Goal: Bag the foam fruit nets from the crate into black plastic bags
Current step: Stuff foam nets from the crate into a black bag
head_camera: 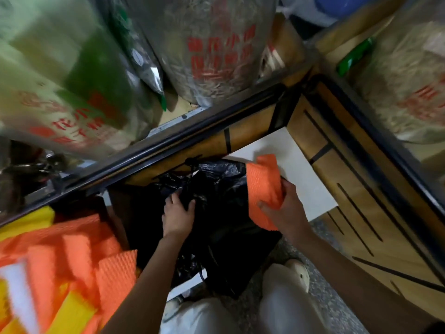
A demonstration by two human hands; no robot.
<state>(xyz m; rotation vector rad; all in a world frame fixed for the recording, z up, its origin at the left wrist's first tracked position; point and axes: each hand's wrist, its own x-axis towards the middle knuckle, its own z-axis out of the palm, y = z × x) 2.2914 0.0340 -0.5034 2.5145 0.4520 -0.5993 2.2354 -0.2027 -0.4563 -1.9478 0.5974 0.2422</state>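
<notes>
A black plastic bag (pixel 224 213) lies crumpled on the floor in the middle of the head view. My left hand (pixel 178 213) grips a fold of the bag near its top. My right hand (pixel 284 208) holds a stack of orange foam fruit nets (pixel 263 189) just right of the bag, above its edge. At the lower left a pile of orange and yellow foam nets (pixel 67 268) fills the crate; the crate's walls are mostly hidden by the nets.
A wooden counter with a dark rim (pixel 356 189) runs behind and to the right of the bag. A white sheet (pixel 301 169) lies under my right hand. Large clear sacks with red print (pixel 212 44) stand behind. My knees (pixel 284 304) are at the bottom.
</notes>
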